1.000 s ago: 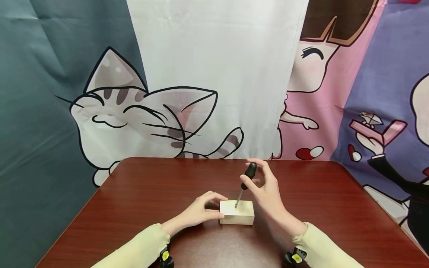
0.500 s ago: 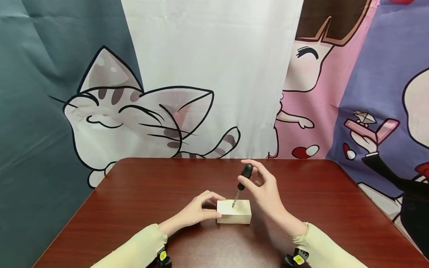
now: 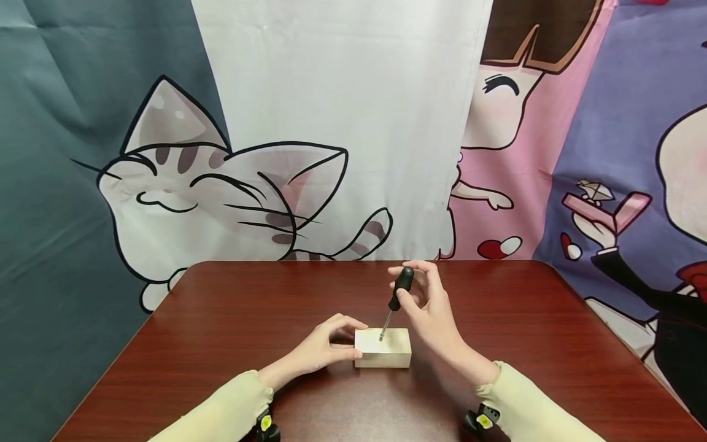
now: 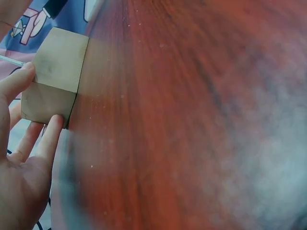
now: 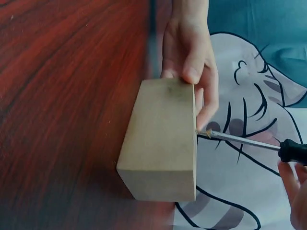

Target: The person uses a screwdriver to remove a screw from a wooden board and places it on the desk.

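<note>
Right hand (image 3: 428,307), right of centre in the lower half of the head view: thumb and fingers pinch the black handle of a screwdriver (image 3: 405,279), some fingertips reaching out behind it. Left hand (image 3: 320,350), lower centre: grips the left end of a pale wooden block (image 3: 383,359), thumb on the near side, a finger at the far top edge. Block lies flat at lower centre; in the left wrist view it's at upper left, in the right wrist view mid-frame. Screwdriver leans, handle up and to the right, metal shaft down to a small brass-coloured screw (image 5: 208,133) at the block's top face. How deep the screw sits, can't tell. Under it all, a glossy reddish-brown table (image 3: 248,294). Pale yellow sleeves (image 3: 212,408) come in from the bottom edge. Behind, a cartoon cloth (image 3: 353,92) fills the upper frame, grey cat (image 3: 166,215) at left.
</note>
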`<act>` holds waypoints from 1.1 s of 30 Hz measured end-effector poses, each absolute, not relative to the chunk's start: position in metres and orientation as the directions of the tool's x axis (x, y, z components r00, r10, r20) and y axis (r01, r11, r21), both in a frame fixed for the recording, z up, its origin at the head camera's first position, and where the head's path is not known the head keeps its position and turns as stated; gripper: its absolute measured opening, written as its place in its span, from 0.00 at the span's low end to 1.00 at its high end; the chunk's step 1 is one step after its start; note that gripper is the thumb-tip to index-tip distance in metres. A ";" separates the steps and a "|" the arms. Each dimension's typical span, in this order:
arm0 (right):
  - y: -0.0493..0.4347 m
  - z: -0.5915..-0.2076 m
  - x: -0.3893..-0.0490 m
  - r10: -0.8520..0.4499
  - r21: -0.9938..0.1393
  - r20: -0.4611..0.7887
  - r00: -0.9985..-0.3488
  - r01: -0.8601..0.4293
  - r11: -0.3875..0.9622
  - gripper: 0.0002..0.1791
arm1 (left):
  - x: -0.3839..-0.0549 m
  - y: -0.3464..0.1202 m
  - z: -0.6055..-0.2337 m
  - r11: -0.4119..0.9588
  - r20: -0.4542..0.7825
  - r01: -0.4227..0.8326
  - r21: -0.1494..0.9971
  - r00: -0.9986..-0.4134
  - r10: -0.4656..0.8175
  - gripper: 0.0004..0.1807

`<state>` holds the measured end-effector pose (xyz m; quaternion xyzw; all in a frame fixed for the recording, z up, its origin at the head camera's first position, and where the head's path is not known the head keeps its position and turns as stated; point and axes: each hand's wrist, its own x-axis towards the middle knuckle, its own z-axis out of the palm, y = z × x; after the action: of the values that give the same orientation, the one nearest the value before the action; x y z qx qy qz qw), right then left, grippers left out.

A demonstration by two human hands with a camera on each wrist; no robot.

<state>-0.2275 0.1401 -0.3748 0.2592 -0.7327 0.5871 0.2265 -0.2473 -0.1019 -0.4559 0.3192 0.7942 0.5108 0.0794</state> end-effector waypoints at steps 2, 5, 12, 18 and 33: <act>0.138 -0.376 -0.226 -0.056 -0.722 0.653 -0.755 -0.643 0.257 0.27 | -0.247 -0.102 -0.456 0.275 0.199 0.426 0.862 -0.783 0.589 0.25; 0.135 -0.375 -0.223 0.013 -0.708 0.658 -0.753 -0.612 0.353 0.30 | -0.247 -0.102 -0.456 0.287 0.181 0.412 0.865 -0.788 0.588 0.25; 0.129 -0.353 -0.209 -0.018 -0.759 0.610 -0.792 -0.591 0.273 0.27 | -0.248 -0.103 -0.456 0.278 0.161 0.390 0.878 -0.787 0.595 0.25; 0.136 -0.348 -0.210 -0.099 -0.738 0.612 -0.785 -0.612 0.283 0.25 | -0.247 -0.103 -0.455 0.266 0.153 0.374 0.888 -0.788 0.597 0.25; 0.142 -0.375 -0.231 -0.059 -0.778 0.596 -0.800 -0.595 0.203 0.27 | -0.247 -0.103 -0.458 0.263 0.164 0.377 0.888 -0.795 0.584 0.26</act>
<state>-0.2305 0.1423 -0.3748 0.2202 -0.7417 0.5917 0.2264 -0.2472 -0.1025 -0.4584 0.3048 0.7885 0.5250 0.0987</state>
